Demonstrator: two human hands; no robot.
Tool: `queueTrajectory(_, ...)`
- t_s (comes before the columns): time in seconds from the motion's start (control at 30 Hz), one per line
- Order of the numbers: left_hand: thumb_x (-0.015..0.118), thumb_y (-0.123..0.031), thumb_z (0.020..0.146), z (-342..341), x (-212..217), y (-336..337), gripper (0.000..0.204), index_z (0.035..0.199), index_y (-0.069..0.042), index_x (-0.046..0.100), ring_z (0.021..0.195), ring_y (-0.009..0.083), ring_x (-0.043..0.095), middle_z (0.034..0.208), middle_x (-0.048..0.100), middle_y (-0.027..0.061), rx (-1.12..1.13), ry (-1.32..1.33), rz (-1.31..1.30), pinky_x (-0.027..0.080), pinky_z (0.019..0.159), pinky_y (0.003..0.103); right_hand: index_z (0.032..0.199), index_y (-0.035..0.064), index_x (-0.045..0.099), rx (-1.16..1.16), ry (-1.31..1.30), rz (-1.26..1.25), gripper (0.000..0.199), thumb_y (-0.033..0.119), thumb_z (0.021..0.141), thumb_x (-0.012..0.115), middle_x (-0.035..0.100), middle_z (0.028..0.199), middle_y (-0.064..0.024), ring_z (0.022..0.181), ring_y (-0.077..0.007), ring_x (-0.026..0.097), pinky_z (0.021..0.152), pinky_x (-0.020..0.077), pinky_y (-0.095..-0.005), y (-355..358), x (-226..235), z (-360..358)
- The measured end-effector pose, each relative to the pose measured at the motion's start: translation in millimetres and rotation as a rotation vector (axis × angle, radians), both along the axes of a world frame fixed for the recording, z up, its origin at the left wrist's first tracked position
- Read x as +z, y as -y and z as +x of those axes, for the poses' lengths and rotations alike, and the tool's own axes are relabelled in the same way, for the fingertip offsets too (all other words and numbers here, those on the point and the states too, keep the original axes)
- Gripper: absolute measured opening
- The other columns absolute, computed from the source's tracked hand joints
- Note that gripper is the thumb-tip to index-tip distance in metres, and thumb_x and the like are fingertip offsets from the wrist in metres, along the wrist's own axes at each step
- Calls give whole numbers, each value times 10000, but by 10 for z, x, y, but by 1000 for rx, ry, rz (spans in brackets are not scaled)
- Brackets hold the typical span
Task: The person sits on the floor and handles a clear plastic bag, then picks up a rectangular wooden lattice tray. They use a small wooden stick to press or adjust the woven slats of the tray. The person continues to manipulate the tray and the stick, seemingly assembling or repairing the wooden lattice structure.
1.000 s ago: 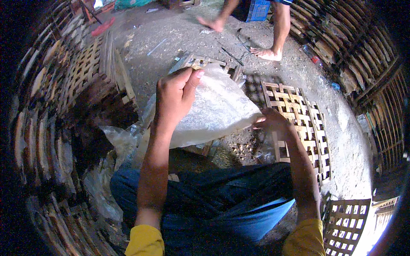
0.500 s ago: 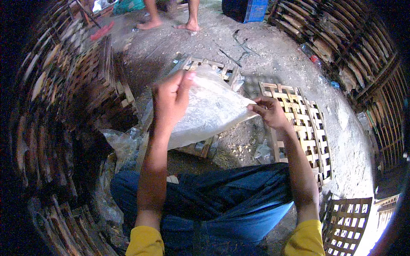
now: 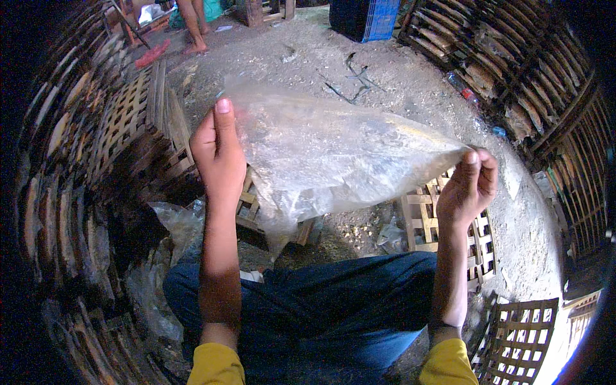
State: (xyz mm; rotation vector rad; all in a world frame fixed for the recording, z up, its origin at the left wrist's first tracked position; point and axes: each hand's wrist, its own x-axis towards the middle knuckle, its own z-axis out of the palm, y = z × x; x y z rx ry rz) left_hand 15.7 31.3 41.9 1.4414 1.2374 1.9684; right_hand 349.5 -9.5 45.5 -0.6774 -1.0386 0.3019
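Note:
A clear, crumpled plastic sheet (image 3: 333,154), perhaps a bag, hangs stretched between my hands above my lap. My left hand (image 3: 219,151) is closed on its left edge, thumb pointing up. At the other end, my right hand (image 3: 470,186) pinches a gathered corner between thumb and fingers. The sheet's lower edge droops in folds toward my knees. Beneath it, partly covered, lies a woven bamboo panel (image 3: 247,205). A second woven bamboo lattice (image 3: 423,224) shows under and beside my right wrist.
More plastic (image 3: 173,224) lies beside my left forearm. Woven bamboo panels (image 3: 128,112) are stacked at the left, and another lattice (image 3: 523,337) stands at the lower right. A blue crate (image 3: 378,19) sits at the back. Another person's legs (image 3: 191,25) appear far left.
My hands have moved apart, the right one outward and the left one leftward, drawing the plastic sheet wide. The other person's legs have shifted left.

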Motion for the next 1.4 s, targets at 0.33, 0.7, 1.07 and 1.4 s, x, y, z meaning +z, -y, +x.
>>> queueTrajectory(0.33, 795, -310, 820, 411, 262, 193, 612, 1311, -23, 569, 1143, 354, 595, 1266, 599, 183, 7, -620, 383, 438, 1031, 445, 981, 6, 652, 230, 387, -126, 167, -42, 858, 754, 690, 941, -68, 834, -120, 617, 749, 496, -262, 115, -98, -374)
queueTrajectory(0.7, 772, -180, 877, 673, 46, 248, 162, 912, -32, 715, 711, 231, 667, 792, 689, 104, -615, -599, 99, 499, 655, 336, 1123, -12, 658, 609, 199, -365, 350, 131, 848, 821, 685, 991, -32, 926, -114, 625, 815, 500, -272, 97, -120, -659)
queueTrajectory(1.07, 778, -120, 851, 546, 21, 138, 123, 927, -33, 735, 723, 242, 691, 831, 712, 111, -276, -624, 188, 518, 640, 330, 992, 15, 767, 687, 742, -875, 272, 249, 864, 821, 740, 837, -14, 743, -63, 597, 665, 493, -290, -164, -356, -417)
queueTrajectory(1.4, 778, -83, 837, 514, -21, 88, 109, 934, -50, 739, 700, 256, 685, 819, 703, 101, -95, -590, 190, 523, 633, 332, 971, 24, 775, 523, 1071, -969, 305, 294, 832, 806, 764, 879, -130, 746, -196, 702, 695, 536, -382, -627, -832, 78)
